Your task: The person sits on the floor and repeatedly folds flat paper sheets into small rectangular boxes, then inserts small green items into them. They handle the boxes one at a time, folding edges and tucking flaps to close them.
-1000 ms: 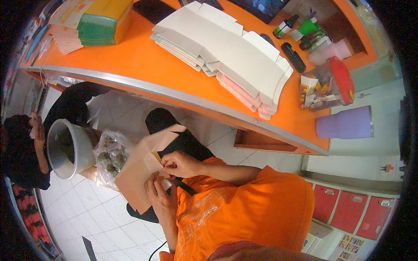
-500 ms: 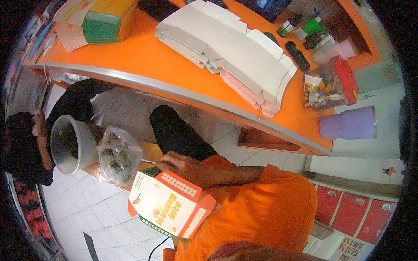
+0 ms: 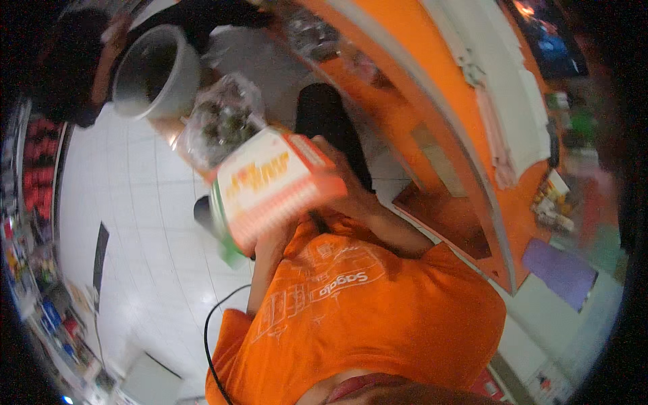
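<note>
A white, orange and green cardboard food box (image 3: 263, 182) is in front of my chest, smeared by motion. At its right end my right hand (image 3: 335, 162) is closed around the edge, the fingers partly hidden. My left hand (image 3: 271, 236) grips the box from its near, lower side; the box covers most of those fingers. Just beyond the box lies a clear plastic bag (image 3: 226, 125) with dark greenish lumps in it. Behind the bag stands a translucent bucket (image 3: 152, 74), whose contents are too dark to make out.
An orange counter (image 3: 445, 101) with a metal edge curves along the right, bearing flat white carton blanks (image 3: 482, 74). A purple tumbler (image 3: 560, 270) stands near its end. Another person's arm (image 3: 108, 64) is beside the bucket. A black cable (image 3: 208, 331) hangs by my left side.
The view has turned, so counter, bucket and bag sit elsewhere in the picture. My left hand and forearm have come into sight at the box, which has moved and tilted.
</note>
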Tool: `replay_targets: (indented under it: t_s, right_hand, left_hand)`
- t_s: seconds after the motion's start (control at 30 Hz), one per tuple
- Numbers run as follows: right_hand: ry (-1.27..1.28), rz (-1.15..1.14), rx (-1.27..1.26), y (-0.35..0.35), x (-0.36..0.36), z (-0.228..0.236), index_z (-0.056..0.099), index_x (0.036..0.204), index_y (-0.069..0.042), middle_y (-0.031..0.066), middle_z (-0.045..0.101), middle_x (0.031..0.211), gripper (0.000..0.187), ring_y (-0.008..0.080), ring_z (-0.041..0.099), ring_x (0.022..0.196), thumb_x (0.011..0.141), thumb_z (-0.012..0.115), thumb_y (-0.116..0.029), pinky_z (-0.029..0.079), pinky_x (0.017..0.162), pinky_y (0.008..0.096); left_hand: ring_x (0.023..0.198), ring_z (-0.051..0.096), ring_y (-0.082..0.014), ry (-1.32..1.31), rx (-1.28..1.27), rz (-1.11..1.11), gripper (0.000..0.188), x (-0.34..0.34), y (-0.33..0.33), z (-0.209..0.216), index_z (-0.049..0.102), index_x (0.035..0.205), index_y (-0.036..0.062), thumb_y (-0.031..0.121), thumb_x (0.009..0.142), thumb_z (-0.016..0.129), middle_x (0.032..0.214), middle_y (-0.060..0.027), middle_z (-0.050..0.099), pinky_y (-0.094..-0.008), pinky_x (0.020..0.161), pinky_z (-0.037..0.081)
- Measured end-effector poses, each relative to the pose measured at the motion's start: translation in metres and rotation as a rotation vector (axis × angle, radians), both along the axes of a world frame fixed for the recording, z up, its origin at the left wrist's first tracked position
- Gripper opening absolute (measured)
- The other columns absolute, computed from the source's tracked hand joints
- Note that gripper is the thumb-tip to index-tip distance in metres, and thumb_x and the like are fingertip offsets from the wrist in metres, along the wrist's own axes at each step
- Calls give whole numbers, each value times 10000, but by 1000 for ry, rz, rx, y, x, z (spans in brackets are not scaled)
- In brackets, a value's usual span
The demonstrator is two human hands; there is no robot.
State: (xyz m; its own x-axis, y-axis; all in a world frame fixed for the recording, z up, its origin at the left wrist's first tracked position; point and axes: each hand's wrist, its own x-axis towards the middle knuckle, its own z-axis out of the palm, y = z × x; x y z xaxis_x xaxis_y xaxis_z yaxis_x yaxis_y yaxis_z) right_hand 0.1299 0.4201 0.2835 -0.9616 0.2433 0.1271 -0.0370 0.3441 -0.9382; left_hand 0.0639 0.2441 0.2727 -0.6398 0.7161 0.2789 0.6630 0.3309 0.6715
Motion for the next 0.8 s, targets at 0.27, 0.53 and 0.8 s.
replay_targets:
  t_s: [0.27, 0.53, 0.8]
  right_hand:
    - [-81, -193, 333, -16, 12, 8, 637, 1153, -12, 165, 647, 985, 274, 325, 662, 868, 886, 634, -72, 535, 729, 393]
    - [-211, -195, 78, -19, 10, 1, 680, 1068, 26, 175, 708, 966, 199, 251, 719, 798, 890, 652, -60, 571, 679, 340]
    - [-186, -280, 20, -26, 9, 2, 679, 1032, 47, 142, 718, 882, 188, 184, 725, 772, 876, 680, -58, 593, 641, 276]
  left_hand:
    - [839, 624, -273, -150, -156, 85, 257, 14, -17, -61, 612, 1069, 21, 256, 968, 595, 937, -161, 644, -372, 724, 495]
    - [731, 490, -73, -983, 175, 243, 330, 6, 10, -21, 623, 962, -10, 292, 1038, 513, 767, -1, 563, -249, 650, 416]
    - [763, 504, -70, -948, 248, 245, 308, 8, 13, -22, 633, 974, -14, 265, 1037, 518, 823, 1, 612, -232, 693, 423]
